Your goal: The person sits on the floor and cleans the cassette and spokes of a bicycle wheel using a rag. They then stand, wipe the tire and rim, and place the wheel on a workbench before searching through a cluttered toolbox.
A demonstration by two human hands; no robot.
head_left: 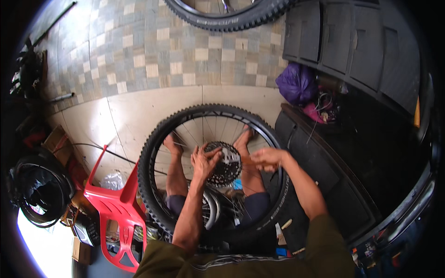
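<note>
A bicycle wheel with a knobby black tyre (149, 185) stands in front of me, around my legs. At its hub sits a dark, toothed cassette (223, 175) with a bright silver part (230, 156) across its face. My left hand (204, 162) rests at the cassette's left side, fingers stretched over the sprockets and partly apart. To the right of the cassette, my right hand (268, 159) is closed, its fingers curled toward the hub. What those fingers hold is blurred; I cannot make it out.
A red plastic chair (109, 201) stands left of the wheel. On the right lie a long black case (324, 171) and a purple bag (296, 83), below grey drawers (366, 46). Another wheel's tyre (227, 22) shows at the top. Black tyres (41, 190) are stacked far left.
</note>
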